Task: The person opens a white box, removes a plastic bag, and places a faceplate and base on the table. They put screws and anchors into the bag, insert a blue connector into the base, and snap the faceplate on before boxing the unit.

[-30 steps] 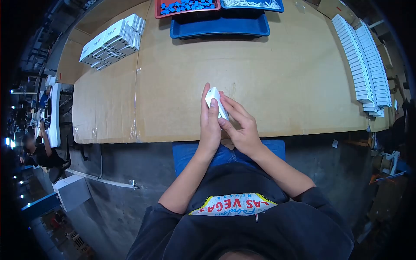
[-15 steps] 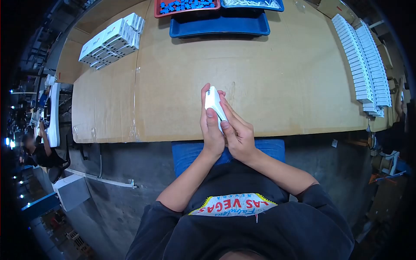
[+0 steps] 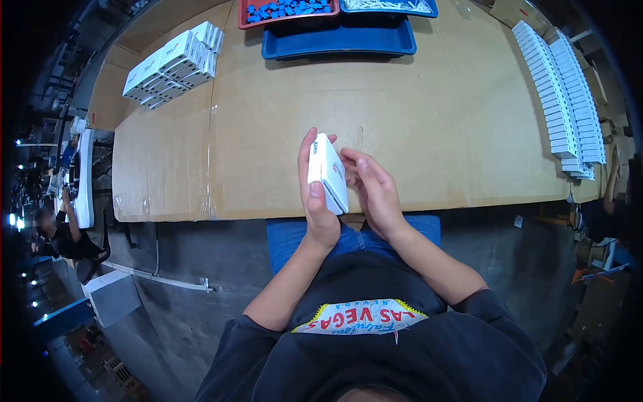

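Observation:
A small white box [image 3: 334,175] with dark lettering on its narrow side is held tilted over the near edge of the table. My left hand [image 3: 317,201] is wrapped round it, thumb along the near side and fingers up the left edge. Just to the right, my right hand [image 3: 376,194] is apart from the box, its fingers loosely bent and spread with nothing between them.
White boxes [image 3: 175,61] are stacked at the back left of the cardboard-covered table [image 3: 281,120]. Long rows of white boxes [image 3: 559,100] line the right side. At the back stand a red tray [image 3: 251,25] of blue pieces, a tray of white pieces [image 3: 392,6] and a blue tray [image 3: 338,45].
My right hand has come off the white box and moved right. The box, still in my left hand, has turned so its broad printed face shows.

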Demonstrator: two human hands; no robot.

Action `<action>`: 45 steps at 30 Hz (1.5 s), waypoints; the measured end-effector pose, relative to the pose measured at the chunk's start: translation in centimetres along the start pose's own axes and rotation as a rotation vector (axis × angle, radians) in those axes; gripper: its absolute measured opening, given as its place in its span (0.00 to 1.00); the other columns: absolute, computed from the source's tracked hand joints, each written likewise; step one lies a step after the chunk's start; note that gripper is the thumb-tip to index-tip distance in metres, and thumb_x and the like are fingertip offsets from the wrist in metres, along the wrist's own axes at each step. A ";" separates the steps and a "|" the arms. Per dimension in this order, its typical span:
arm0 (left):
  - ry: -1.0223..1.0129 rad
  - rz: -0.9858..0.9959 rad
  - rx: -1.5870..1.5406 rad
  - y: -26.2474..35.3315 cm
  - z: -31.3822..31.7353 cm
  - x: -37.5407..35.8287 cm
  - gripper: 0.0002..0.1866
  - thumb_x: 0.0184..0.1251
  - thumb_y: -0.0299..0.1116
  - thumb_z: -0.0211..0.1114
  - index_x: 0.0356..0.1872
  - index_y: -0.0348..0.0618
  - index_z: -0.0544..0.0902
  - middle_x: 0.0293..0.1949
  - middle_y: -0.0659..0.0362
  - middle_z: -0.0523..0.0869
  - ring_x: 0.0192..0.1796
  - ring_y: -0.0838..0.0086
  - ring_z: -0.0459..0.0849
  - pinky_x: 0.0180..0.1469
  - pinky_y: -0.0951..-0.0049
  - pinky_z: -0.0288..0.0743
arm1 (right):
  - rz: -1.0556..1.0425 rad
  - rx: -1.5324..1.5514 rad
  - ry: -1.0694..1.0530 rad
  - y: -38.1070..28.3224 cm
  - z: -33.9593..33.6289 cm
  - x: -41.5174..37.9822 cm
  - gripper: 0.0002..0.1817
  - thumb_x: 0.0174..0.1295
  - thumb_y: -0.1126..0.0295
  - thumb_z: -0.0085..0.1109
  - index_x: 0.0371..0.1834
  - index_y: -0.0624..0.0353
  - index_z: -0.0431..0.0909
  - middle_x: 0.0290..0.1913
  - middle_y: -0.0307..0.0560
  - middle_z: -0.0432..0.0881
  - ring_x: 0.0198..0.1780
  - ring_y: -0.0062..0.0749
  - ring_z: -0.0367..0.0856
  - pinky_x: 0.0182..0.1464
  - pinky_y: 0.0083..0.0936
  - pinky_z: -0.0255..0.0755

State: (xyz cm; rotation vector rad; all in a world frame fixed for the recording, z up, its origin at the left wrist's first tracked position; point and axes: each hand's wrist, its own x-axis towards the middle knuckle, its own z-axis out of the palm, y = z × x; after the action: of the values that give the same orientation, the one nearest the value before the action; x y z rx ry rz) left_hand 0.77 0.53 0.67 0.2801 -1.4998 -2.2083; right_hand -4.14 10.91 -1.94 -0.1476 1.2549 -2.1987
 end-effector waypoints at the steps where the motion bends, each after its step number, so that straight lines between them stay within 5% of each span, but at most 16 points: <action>1: -0.018 0.016 0.030 0.0 0.0 -0.1 0.54 0.73 0.74 0.52 0.84 0.39 0.54 0.73 0.44 0.69 0.72 0.61 0.71 0.74 0.58 0.64 | 0.143 0.152 -0.066 0.3 -1.2 0.3 0.25 0.86 0.55 0.48 0.70 0.67 0.76 0.68 0.53 0.82 0.70 0.37 0.80 0.73 0.33 0.72; 6: -0.099 0.096 0.214 -1.0 -0.5 -0.3 0.61 0.66 0.84 0.53 0.82 0.39 0.57 0.73 0.44 0.71 0.71 0.62 0.73 0.75 0.58 0.65 | 0.467 0.580 -0.104 0.1 -1.3 -0.1 0.23 0.87 0.55 0.46 0.65 0.64 0.78 0.58 0.49 0.86 0.59 0.31 0.86 0.65 0.34 0.81; 13: -0.205 0.063 0.254 -1.0 -0.5 -0.4 0.65 0.64 0.86 0.51 0.84 0.37 0.54 0.76 0.41 0.68 0.76 0.59 0.69 0.80 0.56 0.59 | 0.402 0.509 -0.149 1.1 -2.4 0.2 0.22 0.86 0.56 0.46 0.64 0.63 0.78 0.56 0.48 0.87 0.58 0.29 0.87 0.62 0.31 0.83; 19: -0.101 0.113 0.256 -0.8 -0.2 -0.2 0.60 0.67 0.75 0.55 0.85 0.34 0.53 0.76 0.42 0.67 0.75 0.58 0.70 0.79 0.56 0.61 | 0.293 0.290 -0.011 0.0 -2.0 0.6 0.21 0.85 0.58 0.49 0.70 0.61 0.73 0.60 0.51 0.84 0.58 0.31 0.86 0.65 0.33 0.80; 25: -0.154 0.281 0.508 -3.7 -2.0 0.3 0.53 0.71 0.70 0.53 0.79 0.30 0.60 0.70 0.40 0.67 0.70 0.53 0.72 0.73 0.56 0.66 | 0.158 -0.089 0.042 -2.7 1.5 -1.6 0.28 0.82 0.62 0.59 0.77 0.64 0.67 0.64 0.49 0.82 0.64 0.24 0.81 0.66 0.26 0.75; 28: -0.092 0.202 0.629 -2.9 -1.1 0.1 0.51 0.71 0.70 0.50 0.77 0.31 0.63 0.70 0.45 0.70 0.69 0.58 0.74 0.72 0.58 0.68 | 0.115 -0.043 0.064 -2.2 2.0 -1.9 0.28 0.82 0.63 0.58 0.78 0.66 0.67 0.67 0.49 0.81 0.67 0.25 0.79 0.67 0.26 0.74; 37: -0.019 0.308 0.530 -2.9 -1.6 0.1 0.45 0.72 0.66 0.45 0.67 0.28 0.73 0.61 0.45 0.77 0.62 0.60 0.79 0.66 0.59 0.73 | -0.064 -0.210 0.011 -1.0 2.3 -2.8 0.30 0.84 0.61 0.54 0.80 0.69 0.66 0.66 0.50 0.83 0.64 0.22 0.78 0.67 0.22 0.72; 45: -0.030 0.228 0.387 -3.6 -2.1 0.0 0.50 0.70 0.72 0.45 0.71 0.29 0.70 0.63 0.47 0.75 0.64 0.62 0.78 0.67 0.60 0.71 | -0.077 -0.275 -0.010 -1.2 2.2 -2.7 0.29 0.85 0.60 0.53 0.80 0.69 0.68 0.70 0.50 0.80 0.67 0.23 0.76 0.69 0.24 0.71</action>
State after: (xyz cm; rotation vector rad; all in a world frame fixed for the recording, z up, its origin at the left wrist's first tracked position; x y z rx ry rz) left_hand 0.71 -0.17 -3.45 0.1854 -1.8712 -1.7460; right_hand -1.60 11.21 0.73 -0.3204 1.5653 -2.0758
